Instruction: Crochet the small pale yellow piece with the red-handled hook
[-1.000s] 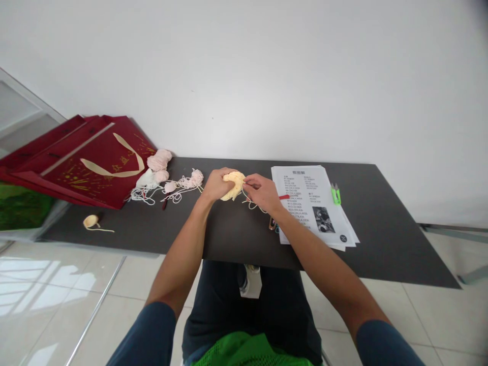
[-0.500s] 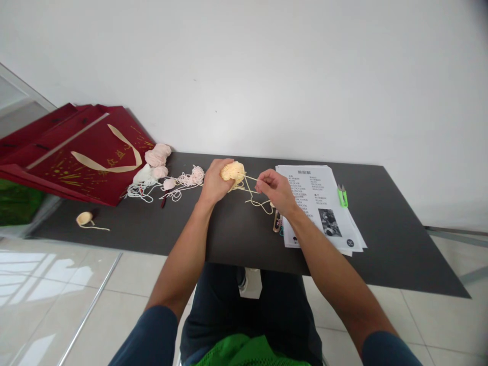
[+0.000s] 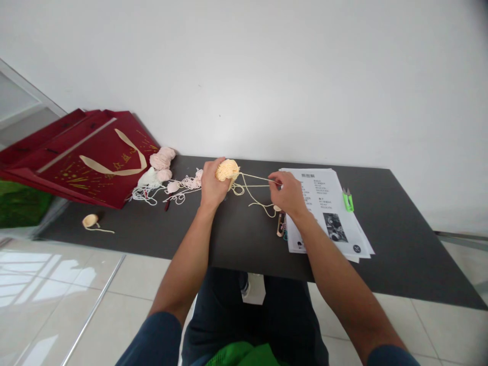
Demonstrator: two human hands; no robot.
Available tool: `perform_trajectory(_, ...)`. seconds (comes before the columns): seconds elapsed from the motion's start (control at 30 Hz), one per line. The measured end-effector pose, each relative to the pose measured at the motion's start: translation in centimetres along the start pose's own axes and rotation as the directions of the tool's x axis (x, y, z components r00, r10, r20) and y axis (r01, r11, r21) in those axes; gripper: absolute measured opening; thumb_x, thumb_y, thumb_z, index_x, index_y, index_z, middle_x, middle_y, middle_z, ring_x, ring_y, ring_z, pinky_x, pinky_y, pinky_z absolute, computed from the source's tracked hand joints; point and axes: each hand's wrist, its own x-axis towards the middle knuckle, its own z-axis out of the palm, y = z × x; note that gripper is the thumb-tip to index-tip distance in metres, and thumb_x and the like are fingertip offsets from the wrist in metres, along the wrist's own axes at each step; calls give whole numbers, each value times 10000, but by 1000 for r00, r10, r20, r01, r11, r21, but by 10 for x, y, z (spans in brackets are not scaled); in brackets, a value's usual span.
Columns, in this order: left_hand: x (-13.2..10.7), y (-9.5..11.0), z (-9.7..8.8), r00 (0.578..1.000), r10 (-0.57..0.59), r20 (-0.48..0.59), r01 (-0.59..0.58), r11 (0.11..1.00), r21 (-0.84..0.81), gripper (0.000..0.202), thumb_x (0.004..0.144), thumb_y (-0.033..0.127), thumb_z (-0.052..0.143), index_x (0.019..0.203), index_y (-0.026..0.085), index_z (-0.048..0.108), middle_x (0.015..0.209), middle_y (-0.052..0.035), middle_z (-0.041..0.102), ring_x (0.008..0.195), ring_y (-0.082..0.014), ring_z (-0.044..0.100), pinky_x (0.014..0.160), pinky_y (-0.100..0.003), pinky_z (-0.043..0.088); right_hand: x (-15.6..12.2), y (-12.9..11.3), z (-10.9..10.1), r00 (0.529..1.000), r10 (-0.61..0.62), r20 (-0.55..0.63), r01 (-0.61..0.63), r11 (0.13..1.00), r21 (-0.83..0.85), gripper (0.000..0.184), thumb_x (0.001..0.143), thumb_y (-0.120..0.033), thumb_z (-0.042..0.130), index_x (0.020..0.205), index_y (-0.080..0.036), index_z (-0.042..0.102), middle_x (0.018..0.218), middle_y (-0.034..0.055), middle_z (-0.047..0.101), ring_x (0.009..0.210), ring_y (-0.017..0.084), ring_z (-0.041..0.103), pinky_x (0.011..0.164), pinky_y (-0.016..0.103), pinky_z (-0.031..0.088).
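Note:
My left hand [image 3: 214, 185] is closed around a rounded pale-yellow piece that looks crocheted [image 3: 227, 170], held over the table. To its right, my right hand [image 3: 286, 190] pinches a pale-yellow yarn strand [image 3: 254, 177], which stretches nearly straight from the piece to my fingertips. Whether a needle or hook is also in those fingers cannot be made out. More loose yellow yarn [image 3: 259, 203] loops on the table between the hands. Beneath my right wrist lie printed sheets [image 3: 318, 223], partly covered by the hand and forearm.
Pink yarn balls [image 3: 162, 158] and tangled white yarn [image 3: 144, 192] lie left, by dark red paper bags [image 3: 110, 147]. A small cream cup-shaped piece [image 3: 90, 220] sits on the dark table [image 3: 145, 234]. Green thread snips [image 3: 347, 200] rest at the sheets' right edge.
My right hand has moved right, away from the left, drawing out a longer length of yarn. The yellow piece has turned slightly in my left hand. The view has shifted a little.

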Motion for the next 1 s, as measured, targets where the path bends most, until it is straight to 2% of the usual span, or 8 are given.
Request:
perform_trajectory(0.13,-1,1,-1,1000,-5,-12,5,1000,30,559,765,114,719,1312,220,679,1205,-89,635,1133,-255,641,1050,-414,528,1,8,2,999,20,-29,-23,996,-84,138,907,-220,583,847,-215,708,825,80,701,881,264,597,890,430,487)
perform_trajectory(0.27,-1,-2,0,999,0,-32,2,999,51,547,769,121,727,1303,229,686,1209,-88,633,1139,-249,640,1059,-403,526,2,4,-2,974,226,-32,-214,952,221,179,921,-359,626,884,-217,730,949,84,751,865,239,643,885,424,527)
perform_trajectory(0.4,0,-4,1,999,-15,-51,17,998,53,540,764,122,736,1292,225,689,1188,-88,636,1123,-244,642,1053,-391,525,0,-9,-14,936,271,225,-350,645,679,259,909,-466,663,802,-236,716,896,47,769,899,222,706,945,425,551)
perform_trajectory(0.63,2,-2,-1,996,-29,-83,34,997,64,512,766,132,748,1268,221,703,1176,-86,645,1115,-242,646,1050,-381,522,-3,-23,-38,902,161,401,-432,336,837,352,853,-504,702,673,-253,533,590,-44,430,568,150,485,694,396,558)
perform_trajectory(0.7,2,-1,-2,995,-19,-94,26,997,68,510,762,118,743,1262,214,708,1172,-88,654,1105,-239,649,1043,-380,524,-4,-18,-38,905,167,390,-424,417,804,240,853,-463,701,790,-266,579,584,-72,355,510,125,371,582,334,486)
perform_trajectory(0.83,2,0,-6,989,15,-144,-2,996,90,489,773,113,730,1251,219,712,1168,-79,676,1115,-236,650,1036,-379,525,-2,-4,-27,971,199,131,-232,912,338,87,835,-288,676,912,-250,691,628,-30,504,586,155,461,631,329,467)
perform_trajectory(0.9,2,2,-8,984,24,-178,-5,995,104,471,774,104,715,1230,222,721,1160,-73,682,1117,-234,650,1027,-377,527,0,3,-21,986,156,-57,-150,984,92,124,854,-211,607,911,-221,718,778,42,634,711,192,563,754,366,510)
perform_trajectory(1.0,1,5,-10,973,29,-230,-4,994,111,440,768,94,685,1186,219,737,1126,-61,687,1097,-226,655,1011,-375,531,3,12,-18,967,135,-215,-143,990,-18,213,919,-203,521,981,-199,725,994,119,712,853,234,632,844,399,529)
